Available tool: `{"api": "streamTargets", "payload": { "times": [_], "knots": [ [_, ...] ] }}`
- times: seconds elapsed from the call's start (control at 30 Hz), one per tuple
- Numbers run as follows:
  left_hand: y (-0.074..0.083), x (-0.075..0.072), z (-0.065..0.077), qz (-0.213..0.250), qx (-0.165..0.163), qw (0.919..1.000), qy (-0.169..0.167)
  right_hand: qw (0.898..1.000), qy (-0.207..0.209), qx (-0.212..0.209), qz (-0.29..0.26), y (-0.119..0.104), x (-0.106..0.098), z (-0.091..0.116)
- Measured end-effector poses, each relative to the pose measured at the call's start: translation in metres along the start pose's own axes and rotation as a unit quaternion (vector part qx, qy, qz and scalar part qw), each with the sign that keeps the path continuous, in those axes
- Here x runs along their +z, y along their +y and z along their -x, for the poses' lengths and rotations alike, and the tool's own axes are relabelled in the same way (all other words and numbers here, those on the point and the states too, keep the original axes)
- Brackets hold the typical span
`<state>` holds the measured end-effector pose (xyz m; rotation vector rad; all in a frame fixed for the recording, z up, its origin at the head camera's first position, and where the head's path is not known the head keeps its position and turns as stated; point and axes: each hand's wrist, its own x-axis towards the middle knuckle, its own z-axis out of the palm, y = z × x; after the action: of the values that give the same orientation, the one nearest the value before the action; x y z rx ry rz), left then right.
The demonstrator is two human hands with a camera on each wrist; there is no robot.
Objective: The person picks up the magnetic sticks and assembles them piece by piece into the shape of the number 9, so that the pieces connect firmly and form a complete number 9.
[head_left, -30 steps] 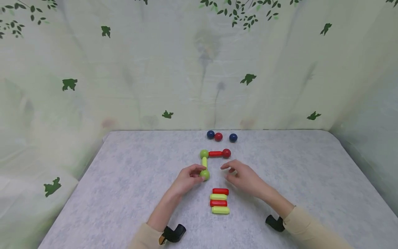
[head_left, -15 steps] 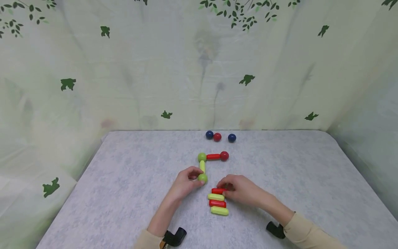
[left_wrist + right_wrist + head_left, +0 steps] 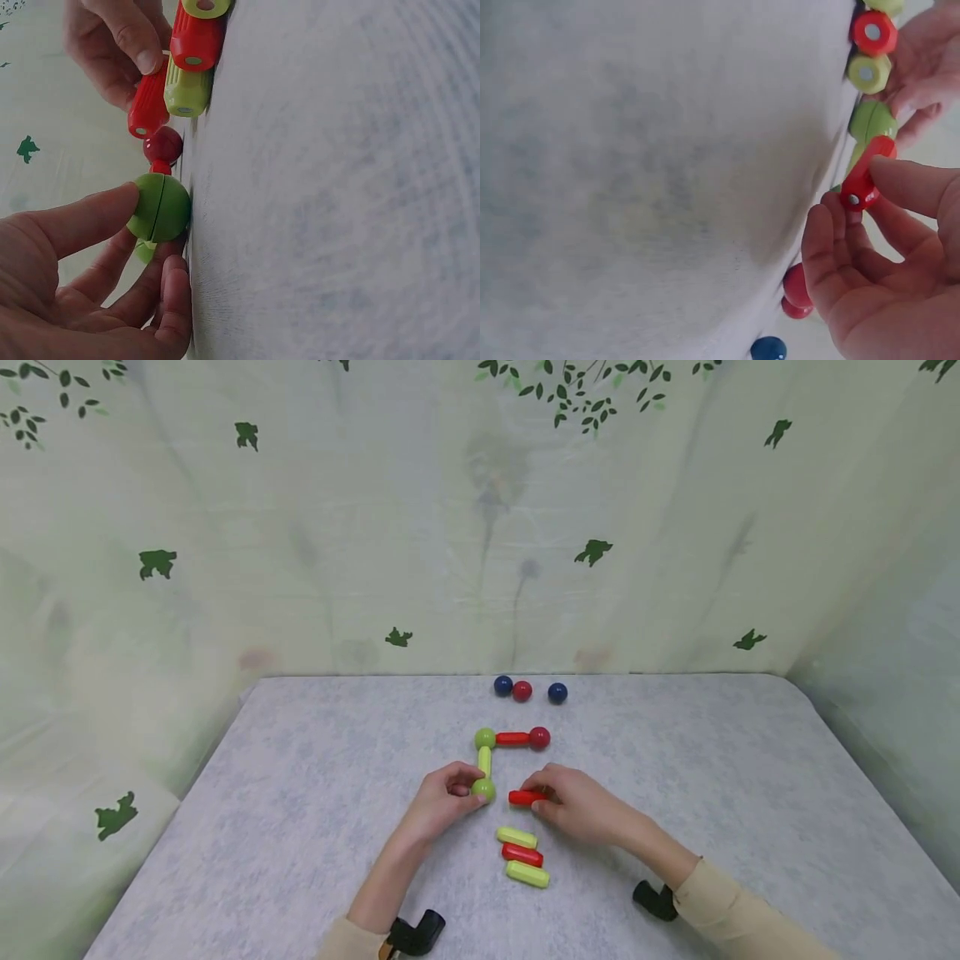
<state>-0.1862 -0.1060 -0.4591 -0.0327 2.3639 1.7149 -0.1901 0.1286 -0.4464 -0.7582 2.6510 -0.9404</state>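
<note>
My left hand (image 3: 444,795) pinches a green ball (image 3: 161,208) between thumb and fingers. That ball is the near end of an L-shaped chain: a yellow-green rod (image 3: 485,762) runs back to another green ball (image 3: 485,738), and from there a red rod (image 3: 513,738) leads right to a red ball (image 3: 539,737). To the right of the held ball, my right hand (image 3: 581,803) pinches a loose red rod (image 3: 866,174) by its right part, its left end pointing toward the green ball. Metal discs show on the rod ends in both wrist views.
In front of the hands lie a yellow-green rod (image 3: 517,837), a red rod (image 3: 522,854) and another yellow-green rod (image 3: 527,873) in a row. At the table's back edge sit two blue balls (image 3: 557,693) and a red ball (image 3: 522,691).
My right hand came down to the row of rods, took the rearmost red rod and carried it back toward the green ball. The left hand kept its hold as the chain shifted slightly nearer.
</note>
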Motion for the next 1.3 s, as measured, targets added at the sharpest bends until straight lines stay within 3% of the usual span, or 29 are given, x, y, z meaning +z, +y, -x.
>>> {"api": "streamTargets", "payload": {
  "times": [0.37,0.97,1.17,1.3],
  "knots": [
    [0.001,-0.002,-0.001,0.008,0.005,0.9999,-0.008,0.999,0.008,-0.024,-0.021,-0.006,0.000,-0.014],
    [0.003,-0.001,-0.003,0.016,0.001,0.9998,-0.012,1.000,0.015,-0.009,-0.020,-0.006,0.002,-0.020],
    [0.001,0.001,-0.002,0.020,-0.001,0.9997,-0.014,0.999,0.045,-0.015,0.014,-0.007,0.002,-0.011],
    [0.000,0.002,-0.002,0.019,-0.004,0.9998,-0.010,0.999,0.042,-0.005,-0.007,-0.011,0.002,0.002]
  ]
}}
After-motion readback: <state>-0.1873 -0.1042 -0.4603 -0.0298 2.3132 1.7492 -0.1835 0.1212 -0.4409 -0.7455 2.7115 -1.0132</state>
